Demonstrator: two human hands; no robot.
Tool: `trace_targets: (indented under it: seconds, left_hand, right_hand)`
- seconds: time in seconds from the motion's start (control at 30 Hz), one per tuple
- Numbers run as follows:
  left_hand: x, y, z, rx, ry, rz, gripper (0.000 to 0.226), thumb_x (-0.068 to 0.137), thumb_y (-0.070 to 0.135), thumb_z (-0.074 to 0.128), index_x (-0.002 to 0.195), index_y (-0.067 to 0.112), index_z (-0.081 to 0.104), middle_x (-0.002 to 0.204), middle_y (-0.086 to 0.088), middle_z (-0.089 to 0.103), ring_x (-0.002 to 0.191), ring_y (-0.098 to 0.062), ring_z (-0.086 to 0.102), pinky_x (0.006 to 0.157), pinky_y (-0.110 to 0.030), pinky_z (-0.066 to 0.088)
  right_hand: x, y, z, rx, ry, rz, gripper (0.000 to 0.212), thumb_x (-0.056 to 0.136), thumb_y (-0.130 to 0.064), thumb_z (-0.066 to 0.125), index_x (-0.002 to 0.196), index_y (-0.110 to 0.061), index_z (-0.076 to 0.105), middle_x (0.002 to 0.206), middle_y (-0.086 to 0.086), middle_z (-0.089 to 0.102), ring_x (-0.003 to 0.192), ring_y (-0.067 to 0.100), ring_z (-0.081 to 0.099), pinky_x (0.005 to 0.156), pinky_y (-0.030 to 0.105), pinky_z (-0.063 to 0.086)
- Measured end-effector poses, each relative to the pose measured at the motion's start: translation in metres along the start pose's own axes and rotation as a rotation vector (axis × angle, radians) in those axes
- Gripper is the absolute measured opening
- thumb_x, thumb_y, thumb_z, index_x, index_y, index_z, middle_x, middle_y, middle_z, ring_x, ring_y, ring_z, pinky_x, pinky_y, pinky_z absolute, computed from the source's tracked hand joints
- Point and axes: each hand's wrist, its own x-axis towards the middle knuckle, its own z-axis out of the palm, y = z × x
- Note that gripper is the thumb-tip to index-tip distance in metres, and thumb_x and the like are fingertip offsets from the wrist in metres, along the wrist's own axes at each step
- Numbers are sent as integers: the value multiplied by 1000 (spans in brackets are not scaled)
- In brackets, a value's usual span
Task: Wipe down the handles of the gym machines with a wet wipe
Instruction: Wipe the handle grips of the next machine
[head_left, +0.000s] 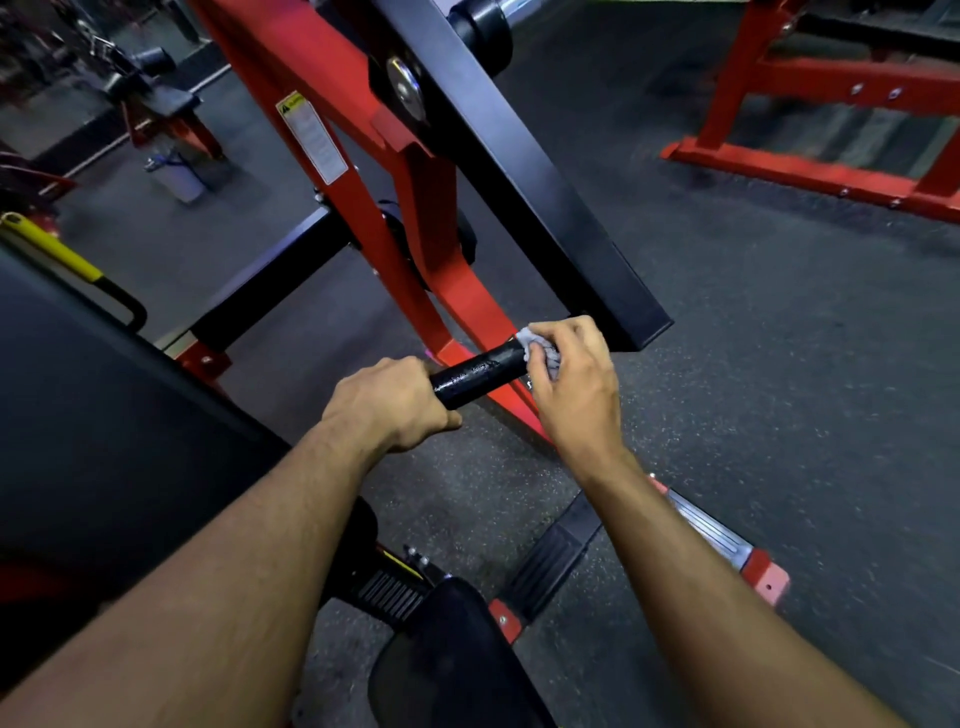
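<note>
Speckled dark rubber floor (753, 389) spreads under red machine frames (415, 171), with a black padded seat (447, 665) at 6 o'clock. From the head view, the black handle (478, 375) lies near centre, glistening wet. The left hand (389, 402) curls around its 8 o'clock end. The right hand (571, 382) pinches a grey wet wipe (540, 348) against the handle's 2 o'clock end, below a black beam (545, 192).
</note>
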Motion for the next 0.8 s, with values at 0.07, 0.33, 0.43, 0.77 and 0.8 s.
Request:
trace_targets:
  seconds: [0.07, 0.33, 0.43, 0.77, 0.8]
  left_hand:
    - [1, 0, 1, -2, -2, -2, 34, 80, 58, 73, 108, 42, 65, 76, 13, 54, 80, -21, 60, 73, -32, 45]
    - [2, 0, 2, 6, 5, -9, 41, 80, 58, 74, 115, 39, 67, 78, 10, 55, 77, -21, 58, 73, -32, 45]
    - [4, -1, 4, 3, -1, -19, 39, 79, 59, 74, 110, 36, 67, 79, 11, 58, 69, -13, 56, 70, -32, 44]
    - [7, -4, 6, 20, 0, -18, 46, 78, 63, 73, 109, 30, 67, 78, 9, 54, 77, -21, 59, 72, -32, 45]
    - [7, -4, 6, 19, 2, -19, 46, 78, 63, 73, 109, 29, 67, 78, 8, 55, 75, -21, 60, 71, -32, 45]
  right_hand:
    - [-4, -7, 3, 38, 11, 16, 17, 98, -16, 60, 112, -15, 70, 110, -1, 53, 91, 11, 58, 82, 39, 55]
    - [2, -10, -1, -99, -153, -119, 22, 100, -16, 56, 115, -8, 69, 109, 4, 54, 85, 22, 64, 75, 45, 57]
    - [13, -10, -2, -145, -157, -48, 22, 101, -17, 53, 113, -8, 69, 108, 5, 52, 86, 24, 62, 78, 48, 55]
    - [18, -13, -12, -225, -249, -49, 24, 103, -20, 49, 112, -7, 67, 108, 5, 51, 85, 26, 62, 81, 48, 54]
    - [18, -21, -8, -229, -258, -32, 24, 102, -19, 49, 112, -7, 67, 109, 7, 50, 86, 28, 62, 83, 49, 53]
